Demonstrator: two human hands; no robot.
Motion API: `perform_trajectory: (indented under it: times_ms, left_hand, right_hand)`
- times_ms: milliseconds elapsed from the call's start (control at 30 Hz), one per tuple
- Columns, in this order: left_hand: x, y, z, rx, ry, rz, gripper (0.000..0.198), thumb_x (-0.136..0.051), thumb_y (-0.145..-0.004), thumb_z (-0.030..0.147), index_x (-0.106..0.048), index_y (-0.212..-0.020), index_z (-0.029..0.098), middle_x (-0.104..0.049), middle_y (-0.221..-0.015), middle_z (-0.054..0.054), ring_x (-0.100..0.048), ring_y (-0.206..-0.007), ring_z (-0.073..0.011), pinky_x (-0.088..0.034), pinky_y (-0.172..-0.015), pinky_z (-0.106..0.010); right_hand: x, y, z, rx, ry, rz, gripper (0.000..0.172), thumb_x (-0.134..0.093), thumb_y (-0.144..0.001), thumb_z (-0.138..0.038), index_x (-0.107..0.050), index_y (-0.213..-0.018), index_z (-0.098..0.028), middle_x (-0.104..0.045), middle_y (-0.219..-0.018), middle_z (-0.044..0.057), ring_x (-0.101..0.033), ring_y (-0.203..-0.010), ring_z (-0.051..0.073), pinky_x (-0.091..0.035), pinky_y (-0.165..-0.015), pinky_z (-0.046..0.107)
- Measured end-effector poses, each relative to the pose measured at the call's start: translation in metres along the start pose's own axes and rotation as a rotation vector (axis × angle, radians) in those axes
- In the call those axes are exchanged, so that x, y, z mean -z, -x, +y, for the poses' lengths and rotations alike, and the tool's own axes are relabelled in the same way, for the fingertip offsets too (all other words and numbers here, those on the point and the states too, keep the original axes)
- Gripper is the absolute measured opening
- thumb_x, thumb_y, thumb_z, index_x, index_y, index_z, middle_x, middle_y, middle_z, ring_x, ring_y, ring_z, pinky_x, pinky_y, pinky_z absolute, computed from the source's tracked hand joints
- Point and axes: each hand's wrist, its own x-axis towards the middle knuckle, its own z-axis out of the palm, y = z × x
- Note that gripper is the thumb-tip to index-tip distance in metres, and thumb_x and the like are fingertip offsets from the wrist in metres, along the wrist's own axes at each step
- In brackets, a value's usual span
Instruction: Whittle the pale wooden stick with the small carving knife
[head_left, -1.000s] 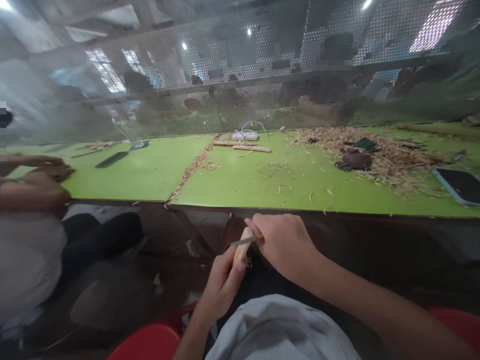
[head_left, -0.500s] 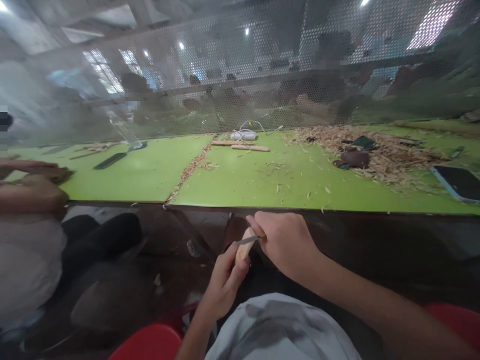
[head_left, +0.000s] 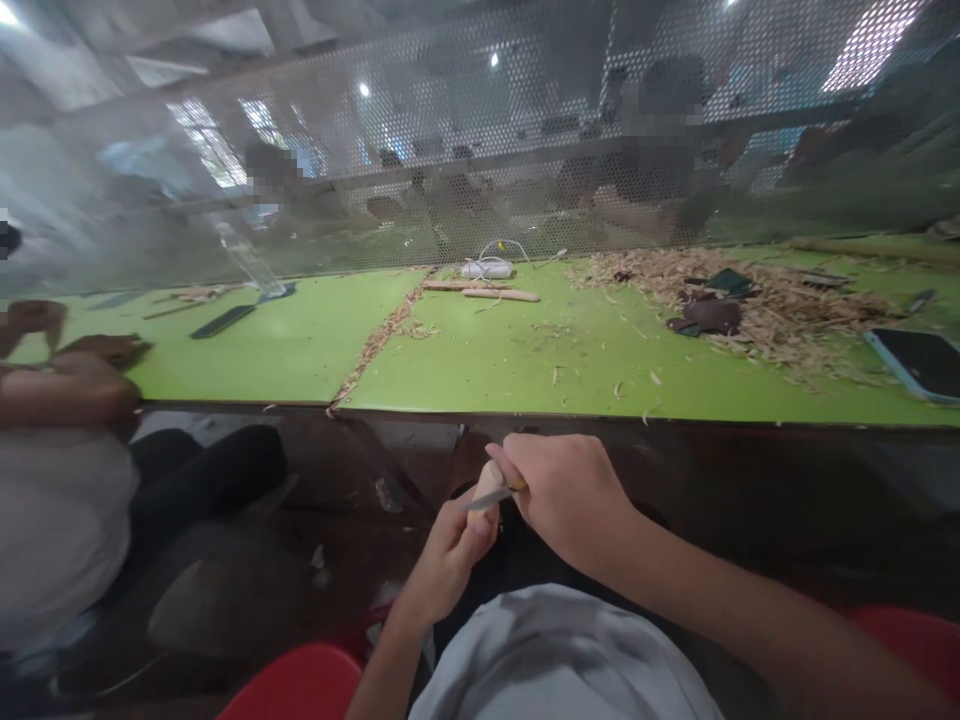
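Just in front of the table edge, my left hand [head_left: 454, 548] is closed around a short pale piece of wood [head_left: 491, 476], whose upper end sticks out tilted away from me. My right hand [head_left: 566, 490] is wrapped round the handle of a knife [head_left: 491, 498], with a bit of yellowish handle showing beside the thumb. The blade lies across the wood, pointing left toward the left hand's fingers. Most of the handle is hidden in my right fist, and the lower end of the wood is hidden in my left palm.
On the green table [head_left: 465, 370] are two wooden sticks [head_left: 499, 295], a white cabled device [head_left: 487, 269], a heap of wood shavings [head_left: 795, 320] and a phone [head_left: 919, 362]. A perforated screen [head_left: 450, 200] stands behind. At left sits another person [head_left: 60, 500]. Red stools [head_left: 296, 685] flank me.
My right hand and the knife have moved slightly down along the wood, toward me. The left hand stays nearly in place. At left, the other person's hand has risen.
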Motion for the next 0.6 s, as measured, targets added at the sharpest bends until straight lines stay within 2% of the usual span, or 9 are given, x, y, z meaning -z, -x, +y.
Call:
perform_trajectory:
  times_ms: [100,200,467,600]
  left_hand:
    - [0.0014,0.0025,-0.0049,-0.015,-0.020,0.038,0.054,-0.035,-0.092,0.066,-0.040,-0.067,0.018,-0.030,-0.057,0.005,-0.023,-0.050,-0.0077,-0.017,-0.047,-0.024]
    - [0.0022,0.0042,-0.0056,-0.039,-0.055,0.063,0.053,-0.040,-0.091,0.063,-0.040,-0.064,0.017,-0.030,-0.057,0.004,-0.025,-0.052,-0.0082,-0.017,-0.049,-0.025]
    - [0.0007,0.0033,-0.0050,-0.057,-0.033,0.049,0.049,-0.037,-0.095,0.058,-0.039,-0.068,0.018,-0.030,-0.058,0.004,-0.023,-0.052,-0.0081,-0.018,-0.049,-0.025]
    - [0.0007,0.0041,-0.0112,-0.055,-0.008,0.046,0.047,-0.036,-0.096,0.056,-0.040,-0.069,0.018,-0.029,-0.059,0.005,-0.022,-0.051,-0.0077,-0.016,-0.047,-0.024]
  right_hand:
    - [-0.0010,0.0005,0.0007,0.002,0.037,0.021,0.039,-0.042,-0.100,-0.033,-0.054,-0.066,-0.019,-0.064,-0.058,0.001,-0.053,-0.051,0.014,-0.017,-0.052,0.030]
    - [-0.0026,0.0009,0.0014,0.000,0.070,0.062,0.037,-0.043,-0.099,-0.032,-0.054,-0.066,-0.019,-0.064,-0.058,0.001,-0.054,-0.051,0.014,-0.017,-0.052,0.030]
    - [-0.0047,0.0038,0.0027,0.079,0.094,0.227,0.034,-0.046,-0.097,-0.026,-0.053,-0.065,-0.019,-0.060,-0.055,0.000,-0.053,-0.050,0.014,-0.018,-0.053,0.031]
    - [-0.0060,0.0037,0.0031,0.077,0.101,0.224,0.035,-0.045,-0.098,-0.026,-0.053,-0.065,-0.019,-0.059,-0.057,0.000,-0.052,-0.050,0.014,-0.018,-0.053,0.031]
